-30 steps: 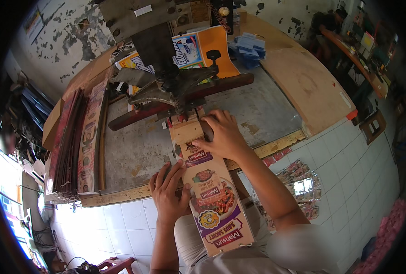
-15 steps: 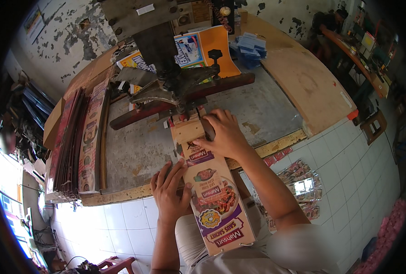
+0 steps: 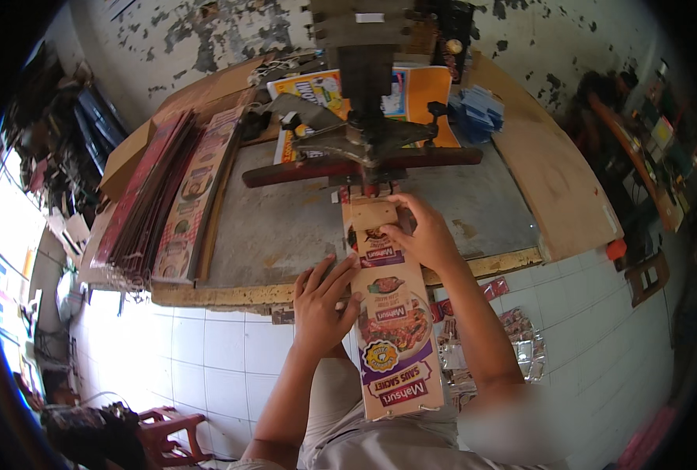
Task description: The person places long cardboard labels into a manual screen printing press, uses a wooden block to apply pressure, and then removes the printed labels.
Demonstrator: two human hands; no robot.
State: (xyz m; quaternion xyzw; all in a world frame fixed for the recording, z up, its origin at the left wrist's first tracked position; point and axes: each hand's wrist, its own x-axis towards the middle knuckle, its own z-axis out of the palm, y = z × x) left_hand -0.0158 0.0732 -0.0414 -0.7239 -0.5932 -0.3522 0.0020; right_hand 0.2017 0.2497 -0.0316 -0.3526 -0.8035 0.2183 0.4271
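Note:
A long printed cardboard strip (image 3: 395, 329) with food pictures reaches from my lap up onto the machine's grey metal bed. At its far end lies a small wooden block (image 3: 372, 215), just below the press head. My right hand (image 3: 427, 239) holds this block, thumb at its near side and index finger at its far right corner. Spread fingers of my left hand (image 3: 325, 304) rest against the strip's left edge. Above the far end stands the dark press (image 3: 364, 149) with a wide reddish crossbar. What lies beneath the block is hidden.
Stacked printed strips (image 3: 196, 196) lie on the bench at the left. Blue cards (image 3: 480, 110) and a bare board (image 3: 552, 172) are at the right. Packs (image 3: 513, 337) lie on the tiled floor, and a red stool (image 3: 172, 435) stands lower left. A person sits far right.
The view has turned, so the bench and press appear farther right and more level. The strip now looks straighter in the picture. Both hands keep nearly the same places on the strip and block.

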